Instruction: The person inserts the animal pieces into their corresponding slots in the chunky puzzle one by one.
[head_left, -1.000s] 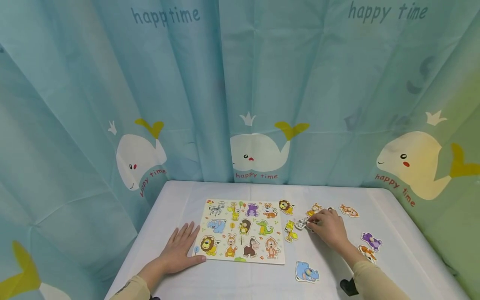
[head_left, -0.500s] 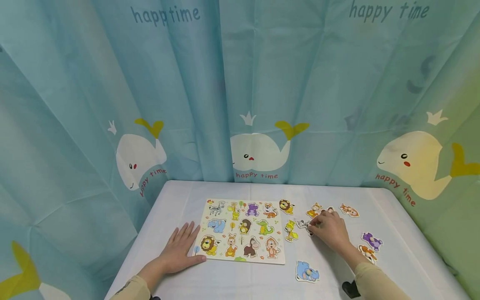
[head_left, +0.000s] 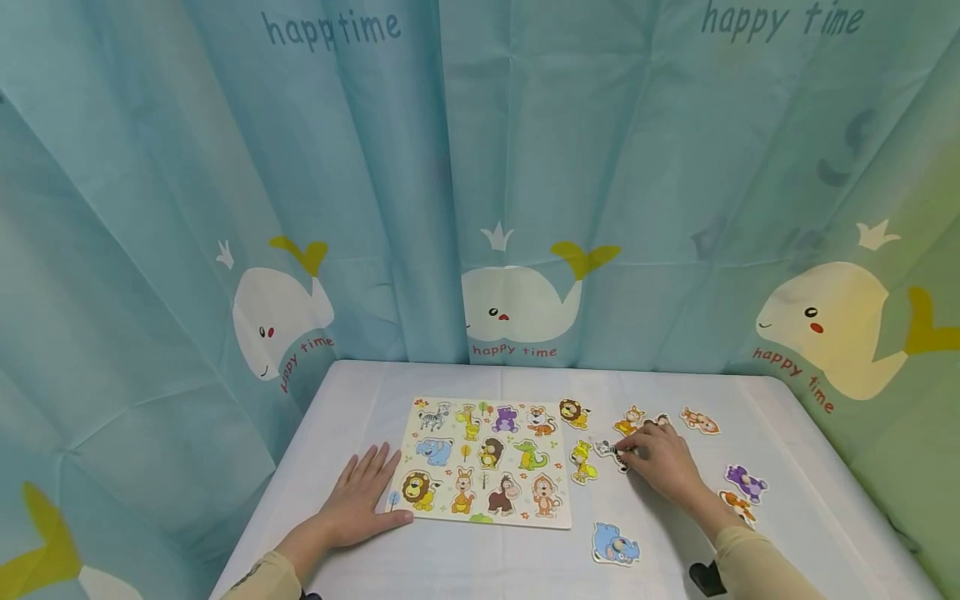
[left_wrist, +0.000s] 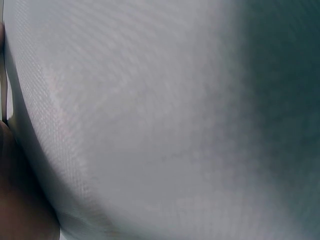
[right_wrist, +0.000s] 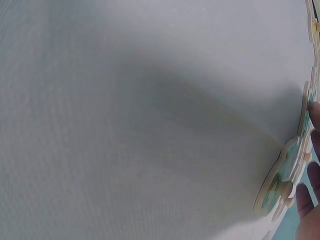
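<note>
My left hand (head_left: 358,503) lies flat on the table with fingers spread, its fingertips right at the left edge of a puzzle board (head_left: 409,433). The board shows several cartoon animals in rows. To the right of it, my right hand (head_left: 663,460) pinches a zebra puzzle piece (head_left: 606,450) between thumb and fingertips, low over the table; the hand hides part of the piece. A giraffe piece (head_left: 582,462) lies just left of the zebra. In the right wrist view, a greenish piece with a knob (right_wrist: 284,189) lies by the fingers. The left wrist view shows mostly blurred cloth.
Loose pieces lie right of the board: a lion (head_left: 574,414), a kangaroo (head_left: 628,420), a monkey (head_left: 700,421), a purple hippo (head_left: 746,484), a tiger (head_left: 737,506) and an elephant (head_left: 616,544). A blue whale-print curtain (head_left: 397,167) hangs behind the white table (head_left: 450,562).
The zebra piece has turned and shifted slightly right and toward me under my right fingers. My left hand has stayed in place by the board.
</note>
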